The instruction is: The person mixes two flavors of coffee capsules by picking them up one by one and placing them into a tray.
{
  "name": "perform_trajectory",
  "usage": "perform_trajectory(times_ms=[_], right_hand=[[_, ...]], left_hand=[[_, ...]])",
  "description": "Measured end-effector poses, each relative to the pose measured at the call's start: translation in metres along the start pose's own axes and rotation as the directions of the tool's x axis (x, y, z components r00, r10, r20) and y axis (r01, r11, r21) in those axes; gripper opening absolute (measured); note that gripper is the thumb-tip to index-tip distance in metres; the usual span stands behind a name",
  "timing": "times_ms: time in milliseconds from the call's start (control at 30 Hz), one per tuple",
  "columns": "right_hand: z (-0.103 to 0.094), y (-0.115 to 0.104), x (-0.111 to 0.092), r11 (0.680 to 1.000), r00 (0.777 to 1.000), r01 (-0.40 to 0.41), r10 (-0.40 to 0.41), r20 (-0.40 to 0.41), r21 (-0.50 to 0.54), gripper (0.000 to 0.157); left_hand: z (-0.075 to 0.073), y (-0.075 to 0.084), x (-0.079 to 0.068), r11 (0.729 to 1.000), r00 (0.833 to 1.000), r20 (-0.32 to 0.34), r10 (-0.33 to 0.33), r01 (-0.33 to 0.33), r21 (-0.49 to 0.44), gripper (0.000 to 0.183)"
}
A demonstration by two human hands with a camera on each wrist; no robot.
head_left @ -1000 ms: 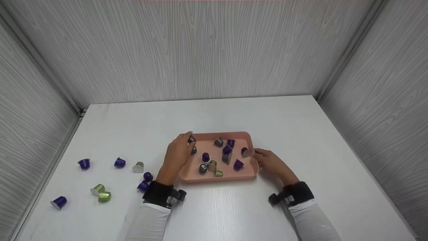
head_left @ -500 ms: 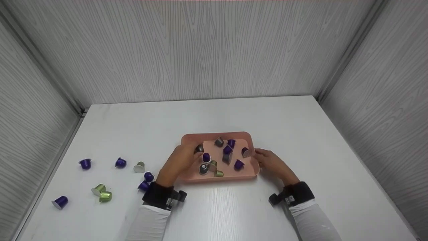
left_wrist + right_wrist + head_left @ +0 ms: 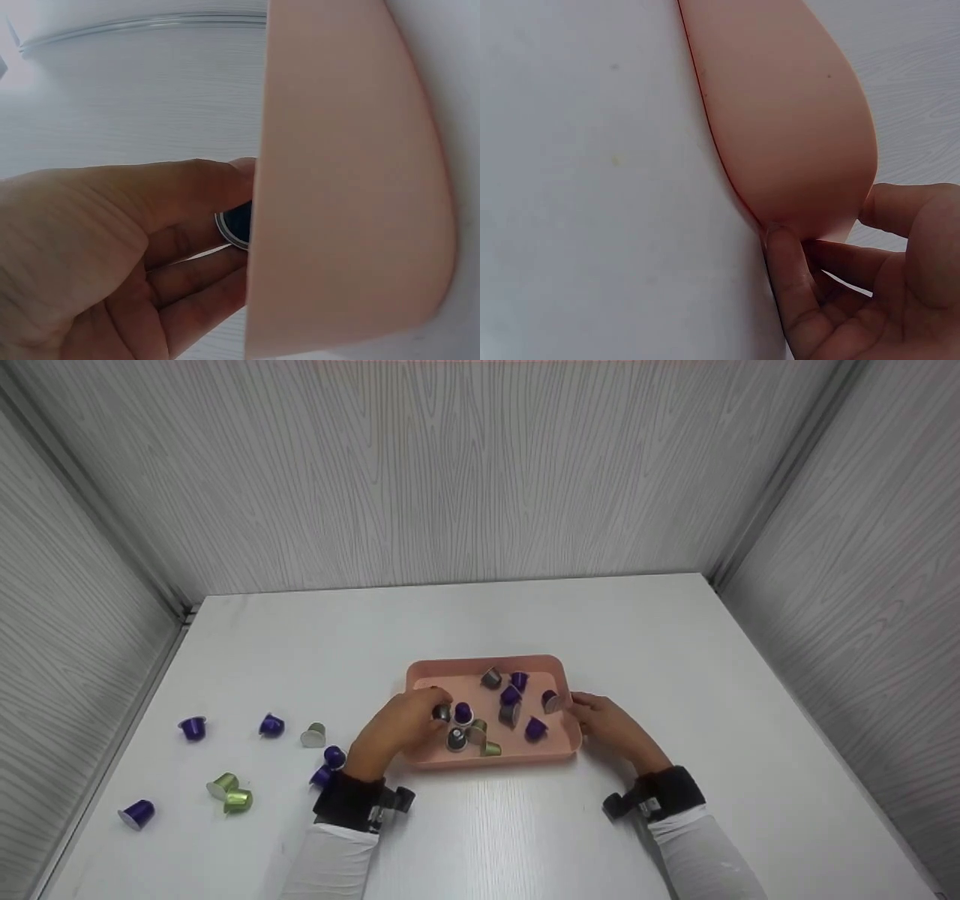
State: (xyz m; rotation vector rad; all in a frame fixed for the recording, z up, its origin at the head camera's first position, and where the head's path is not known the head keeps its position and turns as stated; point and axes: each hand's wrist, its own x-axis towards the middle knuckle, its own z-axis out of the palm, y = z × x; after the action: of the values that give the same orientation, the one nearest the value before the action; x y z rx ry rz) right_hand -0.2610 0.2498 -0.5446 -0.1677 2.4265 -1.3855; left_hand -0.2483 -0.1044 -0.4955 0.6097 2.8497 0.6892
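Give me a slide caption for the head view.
Left hand pinches a dark capsule; right hand grips the pink tray.

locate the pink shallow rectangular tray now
In the head view, the pink shallow rectangular tray sits centrally on the white tabletop, right of the shiny purple capsules outside it, the right grip holding its right end.
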Motion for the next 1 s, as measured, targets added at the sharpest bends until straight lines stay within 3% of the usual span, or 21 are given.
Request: perform_trajectory(times_ms=[233, 400, 500, 767, 1000], right_hand=[[-0.001, 0.000, 0.000, 1.000, 1.000, 0.010, -0.010, 0.008, 0.009, 0.051], [-0.002, 0.000, 0.001, 1.000, 1.000, 0.027, -0.027, 0.015, 0.008, 0.049], [-0.001, 0.000, 0.001, 1.000, 1.000, 0.021, -0.021, 0.010, 0.004, 0.048], [0.001, -0.002, 0.002, 1.000, 1.000, 0.001, -0.001, 0.002, 0.020, 0.048], [0.001, -0.004, 0.004, 1.000, 1.000, 0.002, -0.002, 0.005, 0.002, 0.047]], left_hand=[[-0.002, 0.001, -0.003, 0.997, 0.993, 0.086, -0.080, 0.079, 0.009, 0.030], [-0.006, 0.002, -0.005, 0.996, 0.984, 0.154, -0.088, 0.085, 0.031, 0.027], [-0.007, 0.001, -0.004, 0.996, 0.984, 0.158, -0.081, 0.075, 0.042, 0.023], [-0.007, -0.004, -0.002, 0.999, 0.999, -0.020, -0.030, 0.031, 0.014, 0.024], [-0.005, -0.011, -0.010, 0.997, 0.984, -0.168, 0.059, -0.049, 0.063, 0.026]])
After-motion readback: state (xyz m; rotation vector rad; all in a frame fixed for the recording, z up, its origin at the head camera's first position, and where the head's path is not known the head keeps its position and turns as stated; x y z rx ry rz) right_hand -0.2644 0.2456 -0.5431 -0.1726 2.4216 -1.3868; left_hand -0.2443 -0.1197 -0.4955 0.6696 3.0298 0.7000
